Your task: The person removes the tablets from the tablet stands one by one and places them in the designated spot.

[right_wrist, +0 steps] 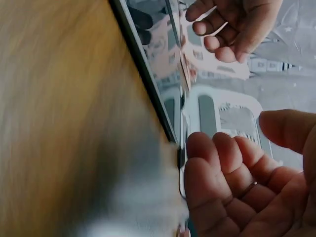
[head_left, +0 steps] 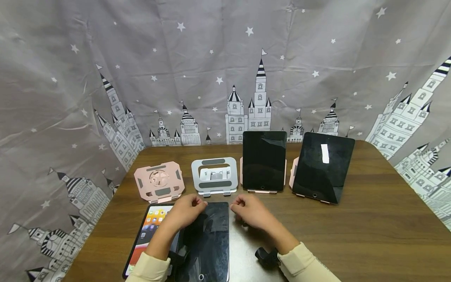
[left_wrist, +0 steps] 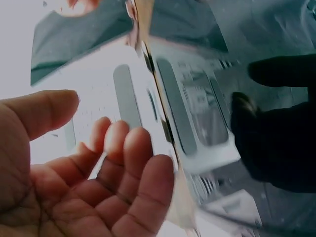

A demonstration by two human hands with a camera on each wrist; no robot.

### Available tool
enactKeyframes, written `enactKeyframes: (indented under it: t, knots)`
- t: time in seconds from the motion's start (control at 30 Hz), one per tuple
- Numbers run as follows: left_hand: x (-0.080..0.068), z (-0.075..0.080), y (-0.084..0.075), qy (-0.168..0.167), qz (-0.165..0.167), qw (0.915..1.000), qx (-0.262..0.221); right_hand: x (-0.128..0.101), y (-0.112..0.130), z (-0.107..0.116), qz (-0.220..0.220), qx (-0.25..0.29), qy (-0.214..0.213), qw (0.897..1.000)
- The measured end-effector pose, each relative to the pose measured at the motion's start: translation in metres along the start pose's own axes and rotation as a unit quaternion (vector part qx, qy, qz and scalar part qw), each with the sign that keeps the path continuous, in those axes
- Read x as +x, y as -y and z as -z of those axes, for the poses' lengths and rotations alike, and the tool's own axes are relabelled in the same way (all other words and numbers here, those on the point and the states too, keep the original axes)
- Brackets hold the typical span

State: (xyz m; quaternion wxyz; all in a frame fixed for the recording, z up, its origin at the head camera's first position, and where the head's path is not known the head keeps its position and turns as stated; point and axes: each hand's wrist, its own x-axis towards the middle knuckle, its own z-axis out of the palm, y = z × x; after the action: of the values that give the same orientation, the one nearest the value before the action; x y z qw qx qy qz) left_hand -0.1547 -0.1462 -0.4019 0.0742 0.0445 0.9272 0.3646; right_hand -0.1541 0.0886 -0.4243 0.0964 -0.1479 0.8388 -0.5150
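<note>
A dark tablet (head_left: 213, 243) lies flat on the table with its screen up. Above its upper left part hovers my left hand (head_left: 186, 211), fingers loosely bent. In the left wrist view its thumb and fingers (left_wrist: 116, 143) stand apart with nothing between them. My right hand (head_left: 251, 211) is just off the tablet's upper right edge. The right wrist view shows its fingers (right_wrist: 202, 173) relaxed, holding nothing. Right behind both hands stands a white tablet stand (head_left: 215, 185) with grey pads. Under my left forearm lies a second tablet (head_left: 144, 237), its screen lit with app icons.
A pink stand (head_left: 160, 178) is at the back left. Two more dark tablets lean on stands, one upright (head_left: 264, 160) at back center, one tilted (head_left: 322, 168) to its right. Brown wooden table (head_left: 384, 219) extends rightward. A grey castle-print curtain (head_left: 211, 58) hangs behind.
</note>
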Motion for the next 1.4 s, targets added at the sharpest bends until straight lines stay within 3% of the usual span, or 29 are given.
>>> enactKeyframes:
  t: [0.2,0.6,0.97,1.17,1.4]
  knots:
    - [0.008,-0.011,-0.024,-0.003,-0.053,0.9984,-0.020,-0.006,-0.004,0.027,0.004,-0.032,-0.038,0.999]
    - [0.037,-0.035,-0.049,-0.036,-0.116,0.9906,-0.063,-0.007,-0.011,0.077,-0.011,-0.054,-0.106,0.993]
    - [0.067,-0.046,-0.087,-0.092,-0.163,0.9797,-0.071,0.001,-0.012,0.118,-0.004,-0.113,-0.174,0.978]
    - [0.083,-0.046,-0.103,-0.116,-0.180,0.9750,-0.061,0.005,-0.010,0.135,-0.003,-0.141,-0.192,0.971]
    - [0.101,-0.032,-0.115,-0.127,-0.148,0.9768,-0.088,0.013,-0.007,0.153,0.003,-0.166,-0.233,0.958]
